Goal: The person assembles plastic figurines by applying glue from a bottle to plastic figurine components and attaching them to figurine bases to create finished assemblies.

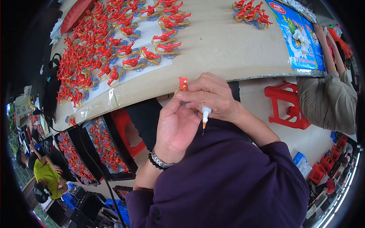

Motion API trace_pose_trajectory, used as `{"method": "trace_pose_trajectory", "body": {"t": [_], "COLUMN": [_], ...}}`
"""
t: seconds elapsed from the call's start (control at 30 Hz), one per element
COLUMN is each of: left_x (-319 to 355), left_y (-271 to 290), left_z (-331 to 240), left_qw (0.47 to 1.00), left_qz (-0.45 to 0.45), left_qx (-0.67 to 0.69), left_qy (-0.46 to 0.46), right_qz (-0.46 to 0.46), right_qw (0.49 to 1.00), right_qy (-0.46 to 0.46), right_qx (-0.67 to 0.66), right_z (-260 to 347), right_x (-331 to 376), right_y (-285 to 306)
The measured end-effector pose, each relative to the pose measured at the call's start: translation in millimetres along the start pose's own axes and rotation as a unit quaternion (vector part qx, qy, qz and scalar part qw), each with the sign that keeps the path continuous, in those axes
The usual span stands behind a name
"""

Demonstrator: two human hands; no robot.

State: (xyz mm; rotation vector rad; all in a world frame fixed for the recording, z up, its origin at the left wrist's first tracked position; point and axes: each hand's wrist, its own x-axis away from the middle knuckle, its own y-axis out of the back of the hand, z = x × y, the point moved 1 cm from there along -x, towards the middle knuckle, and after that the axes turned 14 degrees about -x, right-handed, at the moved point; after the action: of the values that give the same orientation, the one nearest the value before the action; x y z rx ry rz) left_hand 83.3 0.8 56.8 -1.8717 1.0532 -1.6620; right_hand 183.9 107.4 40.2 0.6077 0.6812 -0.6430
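In front of my chest, past the table's near edge, a small red figurine [183,83] stands upright between my fingertips. My left hand [172,127], palm turned up, pinches its lower part with thumb and fingers; a beaded bracelet and a metal band circle that wrist. The thumb and forefinger of my right hand [213,95] meet at the same figurine. Tucked in the right hand's other fingers is a white needle-tip bottle [206,110], its orange nozzle and thin dark needle pointing back toward my purple shirt. The figurine's base is mostly hidden by fingers.
Rows of red figurines on blue and yellow bases [102,49] cover the table's left side; a small group [253,14] lies far right near a blue printed sheet [300,38]. Filled black crates [106,146] stand lower left. A red stool [287,104] and another person's arms [330,49] are at right.
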Motion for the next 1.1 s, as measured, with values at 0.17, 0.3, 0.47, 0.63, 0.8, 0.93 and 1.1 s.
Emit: {"method": "trace_pose_trajectory", "body": {"t": [0.17, 0.3, 0.47, 0.63, 0.8, 0.93, 1.1], "left_x": [-2.3, -3.7, -1.8, -3.4, -8.7, -11.5, -2.1], "left_y": [-3.5, 1.1, -1.4, 1.9, 8.6, 7.2, -9.7], "left_z": [3.5, 4.5, 6.1, 6.3, 7.9, 7.5, 3.7], "left_qw": [0.999, 0.998, 0.999, 0.995, 0.994, 0.997, 0.999], "left_qz": [-0.015, 0.028, 0.026, 0.088, 0.099, 0.063, 0.024], "left_qx": [0.030, 0.063, 0.041, 0.035, 0.055, 0.038, -0.013], "left_qy": [0.003, 0.003, 0.019, 0.026, 0.008, 0.003, -0.044], "right_qz": [0.010, 0.025, 0.028, 0.002, -0.007, -0.007, 0.000], "right_qw": [1.000, 1.000, 0.999, 0.999, 0.998, 0.997, 0.992], "right_qy": [-0.013, -0.003, 0.030, 0.038, 0.053, 0.060, 0.082], "right_qx": [-0.002, 0.018, 0.035, 0.019, 0.035, 0.054, 0.098], "right_z": [1.2, 0.3, 1.0, 2.5, 4.2, 7.4, 9.6], "right_x": [1.7, 4.8, 6.7, 5.9, 5.2, 3.2, 2.3], "right_y": [1.3, 3.6, 5.1, 5.8, 5.8, 9.0, 11.4]}}
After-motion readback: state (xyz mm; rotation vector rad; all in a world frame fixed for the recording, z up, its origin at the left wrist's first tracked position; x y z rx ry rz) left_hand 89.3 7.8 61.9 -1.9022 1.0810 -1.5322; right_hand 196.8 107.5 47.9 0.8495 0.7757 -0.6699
